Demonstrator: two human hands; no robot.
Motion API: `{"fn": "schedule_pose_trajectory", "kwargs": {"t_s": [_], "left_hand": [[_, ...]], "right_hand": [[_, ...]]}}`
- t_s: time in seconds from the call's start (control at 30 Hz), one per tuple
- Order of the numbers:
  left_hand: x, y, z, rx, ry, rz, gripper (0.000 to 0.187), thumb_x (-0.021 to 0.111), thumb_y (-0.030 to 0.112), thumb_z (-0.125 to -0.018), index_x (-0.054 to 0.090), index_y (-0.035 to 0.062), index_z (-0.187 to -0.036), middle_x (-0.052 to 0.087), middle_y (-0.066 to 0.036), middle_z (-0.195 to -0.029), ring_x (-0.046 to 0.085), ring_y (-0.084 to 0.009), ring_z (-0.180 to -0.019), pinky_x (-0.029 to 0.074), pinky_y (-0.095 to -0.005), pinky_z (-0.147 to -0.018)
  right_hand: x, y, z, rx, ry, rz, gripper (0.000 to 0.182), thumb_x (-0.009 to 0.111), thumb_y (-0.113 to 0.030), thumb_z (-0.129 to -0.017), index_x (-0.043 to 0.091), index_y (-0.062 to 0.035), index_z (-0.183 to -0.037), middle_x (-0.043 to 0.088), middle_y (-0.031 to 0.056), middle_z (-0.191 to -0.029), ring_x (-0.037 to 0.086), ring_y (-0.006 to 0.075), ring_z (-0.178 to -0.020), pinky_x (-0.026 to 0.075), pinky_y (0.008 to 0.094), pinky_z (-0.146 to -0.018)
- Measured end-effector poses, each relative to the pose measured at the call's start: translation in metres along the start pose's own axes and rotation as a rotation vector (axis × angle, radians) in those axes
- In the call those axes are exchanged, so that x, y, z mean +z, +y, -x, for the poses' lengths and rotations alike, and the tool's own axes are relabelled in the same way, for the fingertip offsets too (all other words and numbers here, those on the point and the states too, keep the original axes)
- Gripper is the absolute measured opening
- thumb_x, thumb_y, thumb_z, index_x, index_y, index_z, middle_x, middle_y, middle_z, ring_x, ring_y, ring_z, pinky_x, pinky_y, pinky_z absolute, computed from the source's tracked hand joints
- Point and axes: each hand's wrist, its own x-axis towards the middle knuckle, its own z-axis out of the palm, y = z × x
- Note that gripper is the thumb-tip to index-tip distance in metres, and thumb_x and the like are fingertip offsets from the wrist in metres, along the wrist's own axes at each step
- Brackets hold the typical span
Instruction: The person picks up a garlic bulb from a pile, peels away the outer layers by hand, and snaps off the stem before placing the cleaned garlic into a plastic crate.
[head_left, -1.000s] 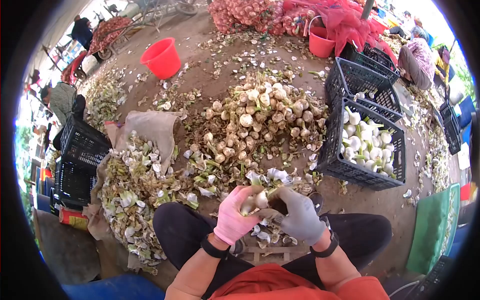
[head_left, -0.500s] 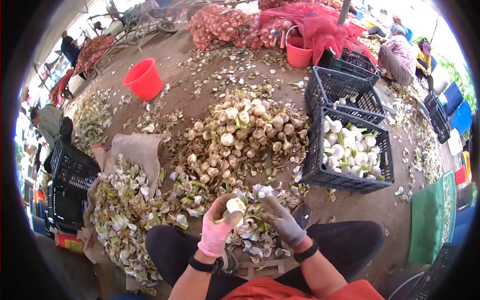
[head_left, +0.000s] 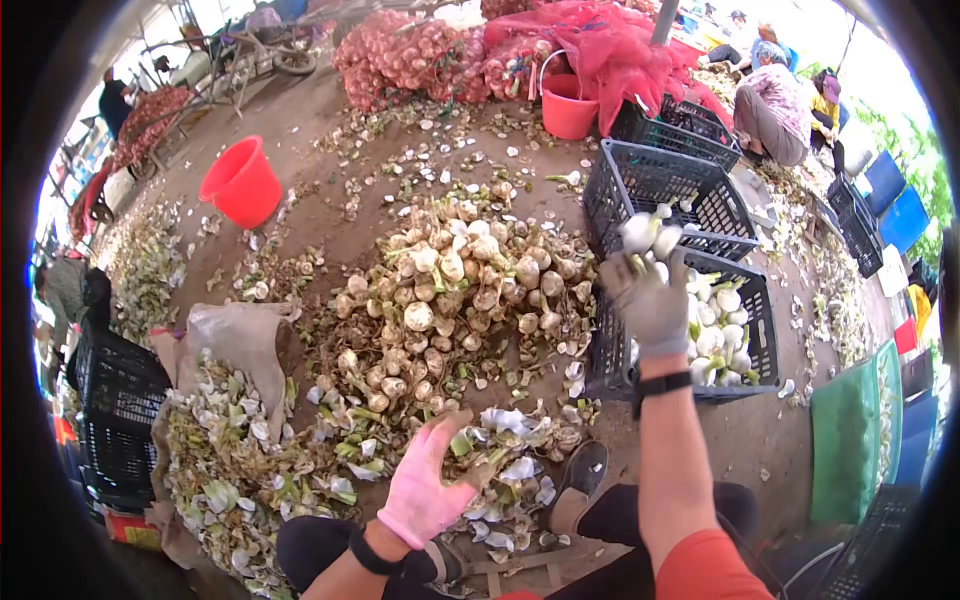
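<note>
My left hand, in a pink glove, has its fingers spread over the peelings and holds nothing. Above the near black crate, my right hand in a greyish glove is stretched out with its fingers apart. A peeled white garlic bulb is just beyond its fingertips, with no clear grip on it. White bulbs with green stems fill that crate. A heap of unpeeled garlic lies on the ground left of the crate.
Another black crate stands behind the near one. Red buckets and pink net sacks are farther back. A green container is at right, stacked black crates at left. Other people sit in the background.
My right hand has moved right and forward over the crate. My left hand no longer holds the white bulb and has opened lower down. The view has shifted slightly to the right.
</note>
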Motion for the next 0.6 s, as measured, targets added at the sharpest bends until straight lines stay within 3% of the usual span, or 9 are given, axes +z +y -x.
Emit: {"fn": "schedule_pose_trajectory", "kwargs": {"t_s": [0.03, 0.1, 0.13, 0.17, 0.23, 0.33, 0.43, 0.53, 0.6], "left_hand": [[-0.001, 0.001, -0.001, -0.049, -0.027, -0.012, 0.063, 0.075, 0.02, -0.076, 0.048, 0.0004, -0.129, 0.053, -0.019, -0.126, 0.05, -0.031, -0.12, 0.038, -0.0375, -0.104], [-0.002, 0.001, -0.007, -0.079, -0.135, 0.003, 0.059, 0.073, 0.025, -0.078, 0.051, 0.002, -0.128, 0.054, -0.02, -0.126, 0.051, -0.0307, -0.119, 0.039, -0.0377, -0.105], [0.0, -0.004, -0.009, -0.114, -0.179, 0.019, 0.057, 0.072, 0.025, -0.078, 0.052, 0.003, -0.127, 0.055, -0.02, -0.125, 0.052, -0.0304, -0.118, 0.041, -0.0374, -0.103], [0.002, -0.01, -0.01, -0.151, -0.221, 0.031, 0.055, 0.072, 0.024, -0.079, 0.053, 0.004, -0.126, 0.055, -0.019, -0.124, 0.054, -0.0301, -0.116, 0.042, -0.0371, -0.101], [0.005, -0.019, -0.014, -0.084, -0.221, -0.094, 0.05, 0.071, 0.026, -0.08, 0.055, 0.0074, -0.123, 0.058, -0.016, -0.119, 0.057, -0.0307, -0.11, 0.046, -0.0368, -0.095], [0.013, -0.035, -0.01, -0.02, -0.162, -0.093, 0.049, 0.069, 0.02, -0.077, 0.055, 0.008, -0.122, 0.057, -0.018, -0.118, 0.054, -0.0358, -0.109, 0.046, -0.041, -0.092], [0.011, -0.036, -0.01, -0.065, -0.209, -0.07, 0.05, 0.068, 0.017, -0.075, 0.054, 0.0061, -0.121, 0.057, -0.018, -0.112, 0.055, -0.0372, -0.103, 0.046, -0.0422, -0.088], [0.008, -0.037, -0.01, -0.02, -0.21, -0.057, 0.047, 0.067, 0.015, -0.073, 0.054, 0.0056, -0.117, 0.057, -0.018, -0.108, 0.055, -0.0376, -0.098, 0.047, -0.0427, -0.085], [0.006, -0.034, -0.011, -0.024, -0.209, -0.045, 0.043, 0.066, 0.014, -0.074, 0.055, 0.0054, -0.115, 0.057, -0.018, -0.107, 0.055, -0.0375, -0.096, 0.047, -0.0424, -0.083]], "right_hand": [[0.011, -0.002, -0.019, -0.023, 0.309, 0.062, 0.045, 0.053, -0.038, -0.096, 0.044, -0.003, -0.122, 0.055, 0.0102, -0.099, 0.058, 0.0245, -0.092, 0.048, 0.0449, -0.095], [-0.057, 0.015, -0.058, 0.1, 0.152, 0.351, 0.029, 0.056, -0.029, -0.095, 0.057, -0.0041, -0.11, 0.062, 0.0093, -0.099, 0.06, 0.021, -0.092, 0.053, 0.0407, -0.086], [-0.086, 0.04, -0.066, -0.091, 0.006, 1.042, 0.017, 0.056, -0.018, -0.094, 0.059, -0.0045, -0.104, 0.064, 0.0054, -0.097, 0.061, 0.017, -0.089, 0.054, 0.0354, -0.079], [-0.092, 0.059, -0.062, 0.17, 0.134, 1.018, 0.024, 0.06, -0.015, -0.089, 0.059, -0.003, -0.11, 0.065, 0.0073, -0.102, 0.062, 0.0181, -0.091, 0.053, 0.0324, -0.076], [-0.146, 0.109, -0.081, 0.196, 0.081, 1.905, 0.037, 0.063, -0.012, -0.082, 0.057, -0.0013, -0.117, 0.063, 0.0144, -0.113, 0.059, 0.0247, -0.105, 0.05, 0.0343, -0.084], [-0.146, 0.169, -0.077, -0.161, 0.33, 2.131, 0.056, 0.06, -0.009, -0.075, 0.05, -0.0052, -0.13, 0.051, 0.0188, -0.131, 0.045, 0.0371, -0.124, 0.035, 0.0406, -0.106], [-0.163, 0.203, -0.077, 0.064, 0.712, 2.004, 0.043, 0.061, -0.011, -0.077, 0.057, -0.0058, -0.12, 0.053, 0.0188, -0.129, 0.045, 0.0363, -0.124, 0.037, 0.0404, -0.103], [-0.165, 0.206, -0.06, 0.176, 0.46, 1.933, 0.027, 0.061, -0.012, -0.078, 0.065, -0.0075, -0.104, 0.062, 0.0191, -0.114, 0.055, 0.0385, -0.109, 0.045, 0.0422, -0.092], [-0.194, 0.22, -0.034, -0.103, 0.228, 2.052, 0.017, 0.063, -0.012, -0.08, 0.069, -0.0044, -0.094, 0.067, 0.02, -0.09, 0.062, 0.0384, -0.086, 0.049, 0.0441, -0.08]]}}
